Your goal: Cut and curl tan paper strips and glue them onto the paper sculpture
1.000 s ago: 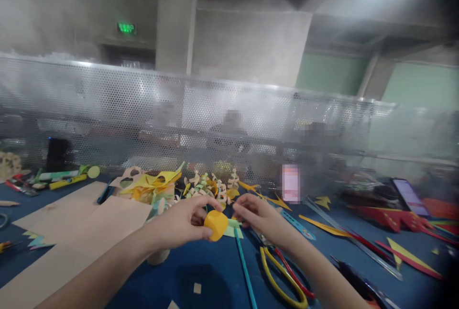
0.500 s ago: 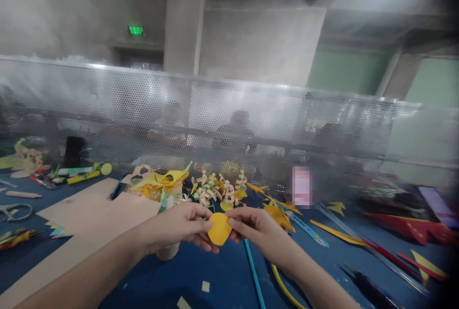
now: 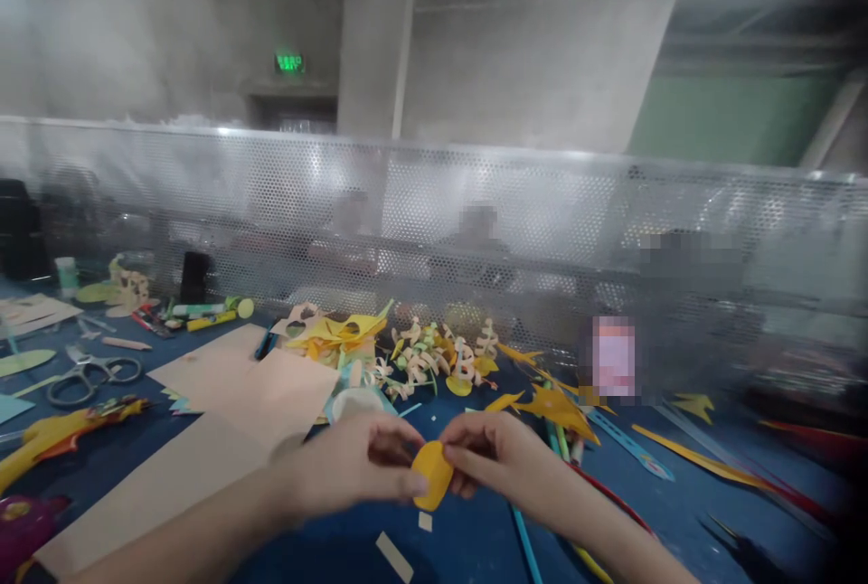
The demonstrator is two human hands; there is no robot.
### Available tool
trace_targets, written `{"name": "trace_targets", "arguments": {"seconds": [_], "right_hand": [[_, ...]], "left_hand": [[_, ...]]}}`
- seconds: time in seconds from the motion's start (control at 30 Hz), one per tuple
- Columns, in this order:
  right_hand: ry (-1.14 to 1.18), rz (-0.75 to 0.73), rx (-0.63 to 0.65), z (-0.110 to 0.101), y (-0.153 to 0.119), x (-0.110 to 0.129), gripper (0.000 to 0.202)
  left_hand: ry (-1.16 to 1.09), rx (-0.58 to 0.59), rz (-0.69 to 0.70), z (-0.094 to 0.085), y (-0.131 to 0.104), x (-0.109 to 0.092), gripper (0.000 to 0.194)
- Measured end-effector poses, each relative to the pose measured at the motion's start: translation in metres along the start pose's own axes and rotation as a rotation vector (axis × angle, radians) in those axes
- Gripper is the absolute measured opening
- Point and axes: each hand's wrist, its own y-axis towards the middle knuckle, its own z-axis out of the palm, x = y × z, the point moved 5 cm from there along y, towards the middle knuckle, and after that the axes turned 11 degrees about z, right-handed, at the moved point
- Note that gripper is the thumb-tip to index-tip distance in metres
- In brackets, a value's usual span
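Observation:
Between my two hands is a small rounded piece of yellow paper (image 3: 432, 475), held above the blue table. My left hand (image 3: 359, 466) pinches its left edge, thumb in front. The fingers of my right hand (image 3: 483, 453) are closed on its upper right edge. Just below the piece lie a small pale square (image 3: 425, 522) and a pale paper strip (image 3: 394, 557). Behind my left hand stands a white cup-like thing (image 3: 356, 403), partly hidden by that hand.
Beige paper sheets (image 3: 250, 385), scissors (image 3: 93, 373) and a yellow glue-gun-like tool (image 3: 74, 430) lie on the left. Curled paper pieces (image 3: 427, 358) pile up ahead, before a perforated metal screen (image 3: 285, 195). Yellow scraps (image 3: 560, 412), a blue strip (image 3: 630, 444) and a dark-handled tool (image 3: 739, 548) lie right.
The view has swung to the left, so the table things appear farther right. The yellow paper sits a little lower and has turned to a narrower angle, still in both hands.

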Motion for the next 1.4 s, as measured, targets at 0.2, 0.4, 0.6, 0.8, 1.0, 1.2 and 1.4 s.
{"name": "trace_targets", "arguments": {"seconds": [0.2, 0.4, 0.6, 0.8, 1.0, 1.2, 1.4], "right_hand": [[-0.18, 0.065, 0.176, 0.019, -0.003, -0.018, 0.005], [-0.082, 0.041, 0.168, 0.023, 0.014, -0.034, 0.009], [0.042, 0.005, 0.218, 0.026, 0.018, -0.033, 0.02], [0.203, 0.069, 0.311, 0.027, 0.021, -0.045, 0.03], [0.247, 0.077, 0.303, 0.026, 0.025, -0.05, 0.032], [0.299, 0.077, 0.38, 0.035, 0.024, -0.054, 0.032], [0.327, 0.087, 0.435, 0.043, 0.026, -0.055, 0.037]], "left_hand": [[0.068, -0.185, -0.009, 0.03, -0.003, 0.06, 0.009], [0.182, -0.275, 0.021, 0.019, -0.001, 0.079, 0.014], [0.334, -0.35, 0.134, 0.012, 0.001, 0.075, 0.017], [0.357, -0.371, 0.101, 0.009, 0.002, 0.075, 0.016], [0.246, -0.385, 0.164, 0.007, 0.002, 0.082, 0.012], [0.266, -0.375, 0.139, 0.008, -0.001, 0.071, 0.015], [0.25, -0.285, 0.169, 0.009, -0.001, 0.07, 0.019]]}}
